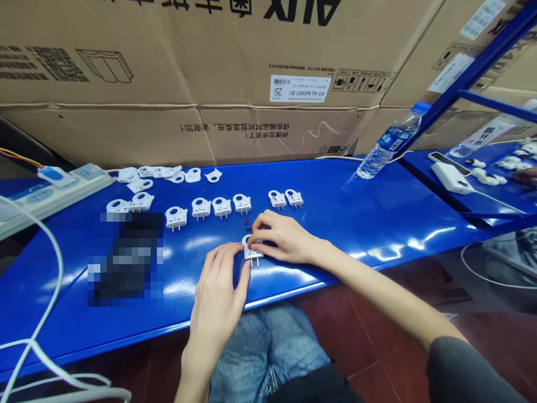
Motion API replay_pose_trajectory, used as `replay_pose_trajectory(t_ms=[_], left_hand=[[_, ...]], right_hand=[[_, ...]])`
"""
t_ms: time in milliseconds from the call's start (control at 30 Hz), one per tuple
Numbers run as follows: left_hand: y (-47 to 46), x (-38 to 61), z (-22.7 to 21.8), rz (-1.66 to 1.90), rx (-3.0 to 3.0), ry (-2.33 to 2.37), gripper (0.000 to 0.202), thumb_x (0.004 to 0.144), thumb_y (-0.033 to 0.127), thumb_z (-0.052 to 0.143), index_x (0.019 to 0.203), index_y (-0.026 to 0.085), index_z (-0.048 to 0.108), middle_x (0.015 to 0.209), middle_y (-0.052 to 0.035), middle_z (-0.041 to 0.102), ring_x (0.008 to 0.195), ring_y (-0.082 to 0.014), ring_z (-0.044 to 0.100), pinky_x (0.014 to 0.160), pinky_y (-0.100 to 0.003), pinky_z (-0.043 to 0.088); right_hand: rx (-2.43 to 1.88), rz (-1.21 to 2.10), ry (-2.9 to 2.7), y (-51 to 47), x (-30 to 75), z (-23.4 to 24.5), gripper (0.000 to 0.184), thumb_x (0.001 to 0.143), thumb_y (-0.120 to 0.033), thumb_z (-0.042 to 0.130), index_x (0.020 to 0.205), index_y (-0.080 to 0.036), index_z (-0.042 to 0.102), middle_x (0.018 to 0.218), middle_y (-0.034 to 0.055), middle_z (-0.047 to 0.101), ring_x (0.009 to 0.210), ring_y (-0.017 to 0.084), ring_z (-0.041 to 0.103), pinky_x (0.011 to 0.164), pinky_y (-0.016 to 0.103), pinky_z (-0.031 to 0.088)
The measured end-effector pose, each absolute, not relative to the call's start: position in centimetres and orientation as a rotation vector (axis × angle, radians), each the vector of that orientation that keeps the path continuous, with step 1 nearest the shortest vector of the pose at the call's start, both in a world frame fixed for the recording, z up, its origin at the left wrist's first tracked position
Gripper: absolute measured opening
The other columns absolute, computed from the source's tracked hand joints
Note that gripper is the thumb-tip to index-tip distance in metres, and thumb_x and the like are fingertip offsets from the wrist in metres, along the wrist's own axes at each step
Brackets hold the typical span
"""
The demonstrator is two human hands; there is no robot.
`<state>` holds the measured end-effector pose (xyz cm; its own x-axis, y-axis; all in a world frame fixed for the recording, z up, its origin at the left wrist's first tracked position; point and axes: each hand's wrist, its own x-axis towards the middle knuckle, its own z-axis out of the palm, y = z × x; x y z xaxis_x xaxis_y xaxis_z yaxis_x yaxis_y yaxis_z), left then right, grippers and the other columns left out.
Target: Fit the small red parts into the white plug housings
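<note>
A white two-pin plug shell with a ring-shaped handle (248,255) lies on the blue table near its front edge, pins towards me. My left hand (220,282) holds its left side between thumb and fingers. Over the ring and right side of the plug, my right hand (283,238) is closed in a pinch; whatever its fingertips hold is hidden. Just beyond the plug lies a small red and black part (246,221). Farther back stand several similar white plugs (221,207), and two plugs (294,197) with small red bits inside are to the right.
Loose white covers (193,175) lie along the back. A power strip (84,182) and white cable (59,263) are at left, near a blurred-out dark patch (126,257). A water bottle (392,143) leans by the blue frame (457,84). Cardboard (235,73) walls the back.
</note>
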<state>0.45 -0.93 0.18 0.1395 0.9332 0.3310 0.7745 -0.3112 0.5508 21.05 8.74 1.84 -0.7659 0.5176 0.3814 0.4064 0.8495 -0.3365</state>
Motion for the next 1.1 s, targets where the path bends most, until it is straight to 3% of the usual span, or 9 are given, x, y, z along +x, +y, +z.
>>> replay_pose_trajectory(t_ms=[600, 1100], left_hand=[[-1.09, 0.36, 0.08, 0.938, 2.157, 1.689, 0.033, 0.106, 0.039, 0.051, 0.135, 0.025, 0.056, 0.129, -0.0088, 0.068, 0.127, -0.0276, 0.061, 0.105, -0.046, 0.054], [-0.96, 0.48, 0.21, 0.92, 2.181, 1.674, 0.03, 0.105, 0.039, 0.049, 0.13, 0.026, 0.059, 0.13, -0.0082, 0.069, 0.129, -0.0284, 0.06, 0.108, -0.049, 0.053]], right_hand=[[-0.716, 0.279, -2.592, 8.51, 21.07, 2.32, 0.03, 0.111, -0.032, 0.046, 0.107, -0.018, 0.072, 0.111, 0.0107, 0.062, 0.1, 0.021, 0.059, 0.082, 0.033, 0.052], [-0.799, 0.349, -2.556, 8.66, 21.09, 2.19, 0.024, 0.108, -0.035, 0.053, 0.106, -0.018, 0.071, 0.118, 0.0116, 0.062, 0.102, 0.02, 0.062, 0.086, 0.034, 0.055]])
